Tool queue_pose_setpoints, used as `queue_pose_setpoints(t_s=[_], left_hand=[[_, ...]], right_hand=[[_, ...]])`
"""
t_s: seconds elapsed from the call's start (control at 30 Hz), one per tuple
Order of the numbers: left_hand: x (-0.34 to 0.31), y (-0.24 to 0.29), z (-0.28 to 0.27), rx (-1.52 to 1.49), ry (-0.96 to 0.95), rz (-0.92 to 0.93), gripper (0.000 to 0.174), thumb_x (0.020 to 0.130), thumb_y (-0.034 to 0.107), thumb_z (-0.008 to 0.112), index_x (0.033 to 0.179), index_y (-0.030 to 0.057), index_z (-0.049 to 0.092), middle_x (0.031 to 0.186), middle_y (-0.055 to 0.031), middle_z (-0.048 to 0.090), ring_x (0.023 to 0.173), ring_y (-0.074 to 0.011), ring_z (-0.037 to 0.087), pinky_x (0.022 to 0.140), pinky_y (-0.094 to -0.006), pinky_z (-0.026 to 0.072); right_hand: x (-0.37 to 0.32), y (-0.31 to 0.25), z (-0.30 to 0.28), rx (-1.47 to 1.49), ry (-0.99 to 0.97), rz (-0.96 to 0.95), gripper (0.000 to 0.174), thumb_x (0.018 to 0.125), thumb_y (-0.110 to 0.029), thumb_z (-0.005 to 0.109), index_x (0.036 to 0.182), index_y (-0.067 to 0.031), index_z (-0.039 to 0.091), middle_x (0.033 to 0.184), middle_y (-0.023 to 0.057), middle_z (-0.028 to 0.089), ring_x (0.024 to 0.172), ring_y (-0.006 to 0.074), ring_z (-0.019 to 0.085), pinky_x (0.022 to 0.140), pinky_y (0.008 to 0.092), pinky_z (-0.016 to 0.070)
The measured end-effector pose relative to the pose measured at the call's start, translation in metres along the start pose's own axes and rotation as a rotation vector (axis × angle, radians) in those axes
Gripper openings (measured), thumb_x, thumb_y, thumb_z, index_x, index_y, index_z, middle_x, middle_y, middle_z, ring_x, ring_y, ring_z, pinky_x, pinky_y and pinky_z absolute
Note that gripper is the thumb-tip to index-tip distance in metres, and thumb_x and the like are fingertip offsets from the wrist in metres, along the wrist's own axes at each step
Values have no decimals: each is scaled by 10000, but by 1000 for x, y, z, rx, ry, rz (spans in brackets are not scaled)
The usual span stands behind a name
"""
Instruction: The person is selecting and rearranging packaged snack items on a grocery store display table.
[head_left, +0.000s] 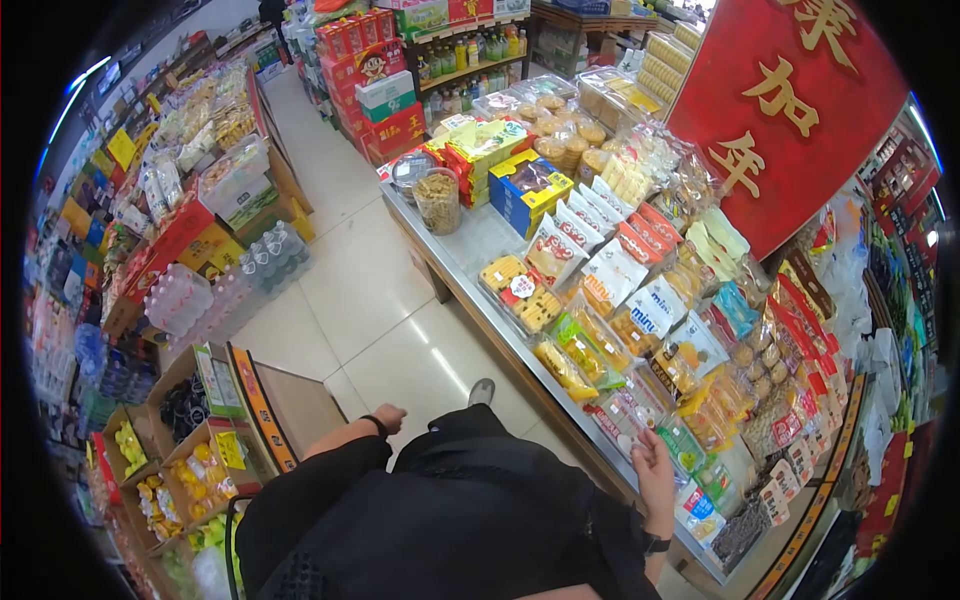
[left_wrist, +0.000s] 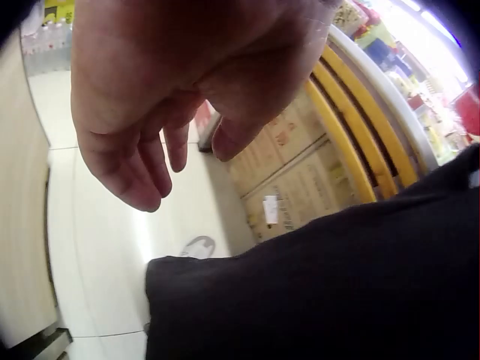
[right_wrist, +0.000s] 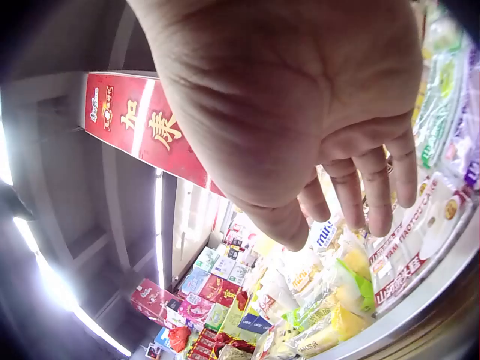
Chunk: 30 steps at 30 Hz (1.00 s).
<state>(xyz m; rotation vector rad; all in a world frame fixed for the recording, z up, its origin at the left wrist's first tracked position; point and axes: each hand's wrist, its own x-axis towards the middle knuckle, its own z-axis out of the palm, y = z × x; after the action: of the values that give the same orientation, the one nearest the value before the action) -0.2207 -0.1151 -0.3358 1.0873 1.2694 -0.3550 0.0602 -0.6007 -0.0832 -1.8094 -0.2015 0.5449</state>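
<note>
My left hand [head_left: 390, 418] hangs over the aisle floor with its fingers loosely bent, holding nothing. In the left wrist view, that hand [left_wrist: 187, 90] has the dark trousers below it and the snack table's yellow slats to its right. My right hand [head_left: 655, 470] hovers at the front edge of the snack table [head_left: 470, 300], fingers relaxed and nothing in them. Close by lies a clear pack with red and white print [right_wrist: 409, 244]. Green packs [head_left: 682, 440] and a blue and white pack [head_left: 698, 512] lie on the table around this hand.
Bagged bread and biscuits cover the table, with a plastic jar [head_left: 437, 200] and a blue box [head_left: 530, 190] at its far end. A red sign [head_left: 790, 110] stands behind. To the left are fruit cartons [head_left: 200, 470] and shrink-wrapped bottles [head_left: 275, 262], across the tiled aisle [head_left: 375, 280].
</note>
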Motion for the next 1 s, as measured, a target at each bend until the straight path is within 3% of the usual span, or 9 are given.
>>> queue_pose_setpoints(t_s=[0.1,0.13,0.17,0.23,0.37,0.53,0.77,0.83,1.0], left_hand=[[-17,-31,-26,504,90,53,232,916,170,597,778,-16,612,635,-99,567,528,-235,555,459,-389,434],[-18,-34,-19,203,211,-148,237,913,197,601,816,-16,634,620,-79,559,530,-225,559,474,-381,449],[-17,-32,-17,206,213,-146,237,913,197,601,816,-16,634,620,-79,559,530,-225,559,474,-381,449],[-9,-28,-12,224,-32,-39,265,909,223,605,831,-28,637,620,-56,553,531,-212,551,478,-372,454],[3,15,31,363,-215,189,295,913,271,606,957,-17,657,709,-45,600,628,-178,587,565,-319,503],[-43,72,78,343,-162,277,400,937,249,604,1240,-8,562,910,-53,599,760,-143,592,594,-255,507],[-8,35,41,387,-237,212,357,935,244,606,1183,-12,589,902,-43,596,777,-144,587,645,-301,524],[-9,23,30,478,-156,162,337,904,271,620,1068,-23,645,756,-66,600,639,-172,583,563,-304,499],[-26,20,20,525,-91,117,335,905,278,616,1039,-26,653,718,-64,593,598,-177,565,546,-314,486]], right_hand=[[-19,13,-11,-33,1,6,489,957,-51,600,1418,-23,440,1333,126,557,1120,161,584,957,289,484],[-25,16,-14,-48,3,35,503,957,-47,600,1430,-36,431,1352,136,544,1172,189,572,980,309,484],[-31,20,-17,-45,4,34,503,957,-47,600,1430,-36,431,1352,136,544,1172,189,572,980,309,484],[-45,22,-21,-6,48,56,498,957,-46,596,1430,-44,440,1351,136,544,1156,186,574,973,308,487],[-64,36,-38,-21,82,57,492,958,-45,592,1429,-48,447,1345,138,545,1143,181,575,971,303,485],[-77,39,-49,-33,152,17,493,960,-47,589,1432,-40,447,1331,142,552,1141,178,574,984,304,475],[-84,45,-50,-16,173,-43,501,968,-57,580,1445,-36,430,1345,149,543,1166,187,571,1008,312,461],[-87,45,-48,-5,179,-23,500,969,-60,580,1444,-32,429,1353,153,539,1167,190,572,1010,314,460],[-89,50,-49,-13,181,0,491,967,-64,583,1431,-14,430,1372,171,526,1173,195,572,1016,319,455]])
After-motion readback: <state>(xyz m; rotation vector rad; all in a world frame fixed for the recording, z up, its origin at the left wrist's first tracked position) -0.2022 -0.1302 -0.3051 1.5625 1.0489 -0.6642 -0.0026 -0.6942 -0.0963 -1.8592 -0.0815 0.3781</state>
